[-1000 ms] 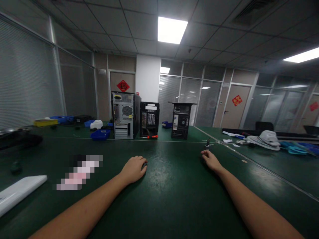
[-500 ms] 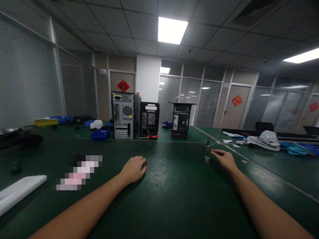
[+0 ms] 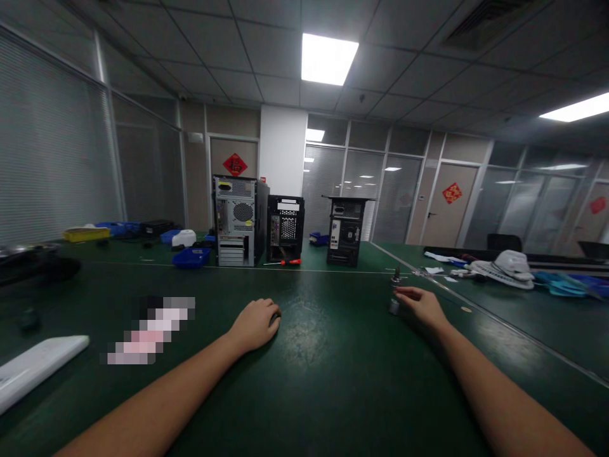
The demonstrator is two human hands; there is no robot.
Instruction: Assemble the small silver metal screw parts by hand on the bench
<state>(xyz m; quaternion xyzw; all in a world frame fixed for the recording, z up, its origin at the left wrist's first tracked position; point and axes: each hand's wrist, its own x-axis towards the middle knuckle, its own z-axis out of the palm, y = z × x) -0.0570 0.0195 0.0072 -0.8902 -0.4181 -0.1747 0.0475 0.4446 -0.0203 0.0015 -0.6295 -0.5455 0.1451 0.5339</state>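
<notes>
Fingertips of the right hand [image 3: 421, 307] are sitting further left than half a second ago, now hovering close over the small metal cylinder [image 3: 394, 308], which is standing in the same spot. That shift is bringing the hand back to the cylinder, so the work seems to be centring on it and the metal piece behind it.

Nearest, a white case [image 3: 42, 369] is lying by the left side of the green tabletop [image 3: 304, 412]. Further in, near its middle, the left hand [image 3: 255, 325] is resting where it was, fingers curling over a small dark object [image 3: 275, 317]; the hand is hiding most of it, so how firmly it is gripping is unclear.

Towards the tabletop's far right corner, the cylinder is standing upright, looking dull silver and plain-sided. Thumb and fingers of the right hand are drawing together at its upper end; whether they are pinching it, or anything smaller, cannot be told. Just behind, nearer that corner, the metal piece [image 3: 396, 277] is pointing a thin stem upward from a wider base.

Along the tabletop's far edge, three computer cases [image 3: 346, 231] are standing upright, a red-handled screwdriver [image 3: 291, 261] lying before the middle one.
</notes>
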